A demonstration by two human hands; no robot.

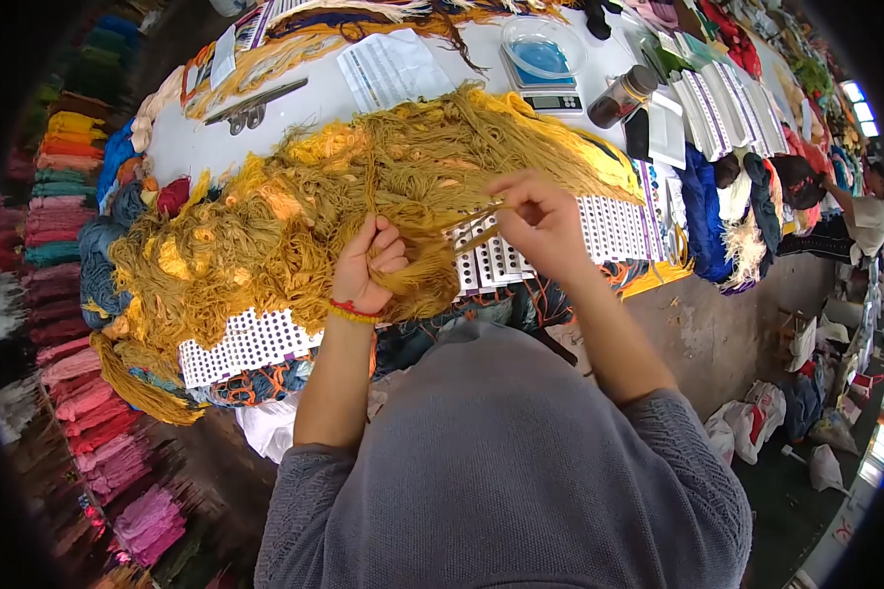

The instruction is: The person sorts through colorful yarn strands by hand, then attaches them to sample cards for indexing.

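A big heap of olive and golden yarn point(314, 182) covers the middle of the table before me. My left hand point(365, 263), with a red and yellow band at the wrist, is closed around a bunch of this yarn. Loose ends hang below that fist. My right hand point(540, 218) pinches a few strands to the right, and they stretch between both hands. Beneath the strands lie white cards with rows of dark holes point(496, 257).
Scissors point(255, 110), a printed sheet point(393, 69), a digital scale with a clear dish point(543, 59) and a dark jar point(623, 96) stand behind the heap. Blue yarn point(709, 211) hangs at right. Coloured skeins point(69, 196) fill the left side. Another person point(866, 221) is far right.
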